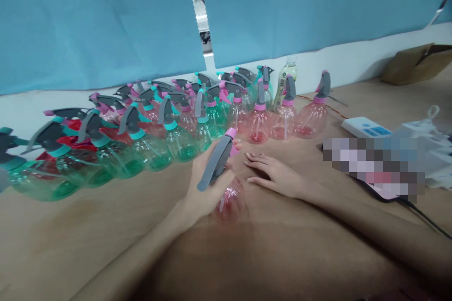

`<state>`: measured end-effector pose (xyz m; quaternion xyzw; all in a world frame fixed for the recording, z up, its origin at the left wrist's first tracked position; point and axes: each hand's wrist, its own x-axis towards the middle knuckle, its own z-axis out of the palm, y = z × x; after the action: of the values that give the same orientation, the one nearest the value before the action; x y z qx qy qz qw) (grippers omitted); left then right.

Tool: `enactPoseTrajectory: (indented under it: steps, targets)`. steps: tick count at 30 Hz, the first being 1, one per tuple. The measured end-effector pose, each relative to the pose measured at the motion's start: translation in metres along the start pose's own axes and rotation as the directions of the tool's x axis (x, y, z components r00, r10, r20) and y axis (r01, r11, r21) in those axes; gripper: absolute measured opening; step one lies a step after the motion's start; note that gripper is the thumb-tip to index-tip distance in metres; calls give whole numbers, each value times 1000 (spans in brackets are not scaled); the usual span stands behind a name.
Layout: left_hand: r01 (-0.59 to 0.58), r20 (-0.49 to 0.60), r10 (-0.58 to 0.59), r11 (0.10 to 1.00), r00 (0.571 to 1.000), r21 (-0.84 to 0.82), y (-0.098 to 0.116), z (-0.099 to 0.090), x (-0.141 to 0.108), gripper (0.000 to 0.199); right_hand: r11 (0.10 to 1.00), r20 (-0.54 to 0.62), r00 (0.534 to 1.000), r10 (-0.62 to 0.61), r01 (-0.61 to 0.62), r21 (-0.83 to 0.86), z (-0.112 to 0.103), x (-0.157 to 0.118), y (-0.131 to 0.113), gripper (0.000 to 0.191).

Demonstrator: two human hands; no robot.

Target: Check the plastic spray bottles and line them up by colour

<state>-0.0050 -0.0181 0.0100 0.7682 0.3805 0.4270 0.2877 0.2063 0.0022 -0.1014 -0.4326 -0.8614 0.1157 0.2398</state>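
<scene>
My left hand (208, 181) is wrapped round the neck of a pink see-through spray bottle (230, 202), just under its grey trigger head with a pink nozzle. The bottle is upright at the middle of the table. To its right, my right hand (275, 174) lies flat on the tabletop, fingers stretched toward the bottle and holding nothing. Behind both hands stand several more spray bottles: green ones with teal collars, such as the green spray bottle (181, 143), and pink ones with pink collars, such as the pink spray bottle (259, 124).
A drink bottle (285, 80) stands behind the pink row. On the right are a white box-shaped device (365, 127), a blurred-out phone-like object with a black cable (423, 214), and white plastic bags (431, 146). A cardboard box (413, 66) sits at the far right, near the wall.
</scene>
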Motion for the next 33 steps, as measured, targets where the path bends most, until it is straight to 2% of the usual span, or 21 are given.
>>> enactPoseTrajectory:
  steps: [18, 25, 33]
  targets:
    - [-4, 33, 3, 999, 999, 52, 3, -1, -1, 29, 1000, 5, 1000, -12, 12, -20, -1, 1, 1, 59]
    - [-27, 16, 26, 994, 1000, 107, 4, -3, -2, 6, 1000, 8, 1000, -15, 15, -12, 1, 0, 2, 57]
    - [-20, 72, 16, 998, 997, 58, 3, -4, -2, 14, 1000, 9, 1000, -3, 3, -9, 0, 1, 1, 58]
